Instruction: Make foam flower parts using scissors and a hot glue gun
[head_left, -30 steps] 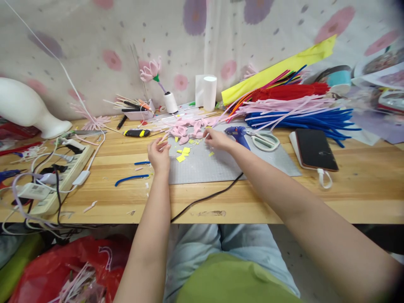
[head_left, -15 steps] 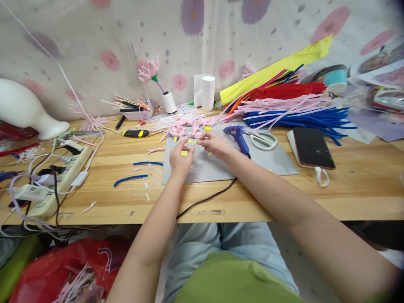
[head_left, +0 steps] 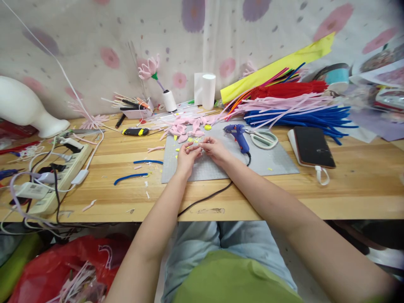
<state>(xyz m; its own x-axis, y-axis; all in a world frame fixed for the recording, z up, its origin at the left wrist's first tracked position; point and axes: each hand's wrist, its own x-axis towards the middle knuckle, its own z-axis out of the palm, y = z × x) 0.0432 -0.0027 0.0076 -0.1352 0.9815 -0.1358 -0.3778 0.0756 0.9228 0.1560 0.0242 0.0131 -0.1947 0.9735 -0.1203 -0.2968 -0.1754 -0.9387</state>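
My left hand (head_left: 187,158) and my right hand (head_left: 215,150) meet over the grey cutting mat (head_left: 265,165), fingertips pinched together. Between them is a small bunch of thin pale strands with yellowish tips (head_left: 198,139), like flower stamens; the lower ends are hidden by my fingers. Just beyond lie several pink fuzzy petal loops (head_left: 180,129) and small yellow bits (head_left: 207,127). To the right of my right hand, a blue hot glue gun (head_left: 237,135) rests on the mat, beside scissors with pale green handles (head_left: 267,140).
Blue (head_left: 303,118), pink and red pipe cleaners lie in heaps at the back right. A finished pink flower (head_left: 149,69) stands in a white spool (head_left: 169,102). Left are a utility knife (head_left: 135,132) and a power strip (head_left: 63,183). A black phone (head_left: 312,146) lies right.
Both hands have drawn closer together and a little toward me, now touching at the fingertips around the strands. The pink petals behind them show more fully.
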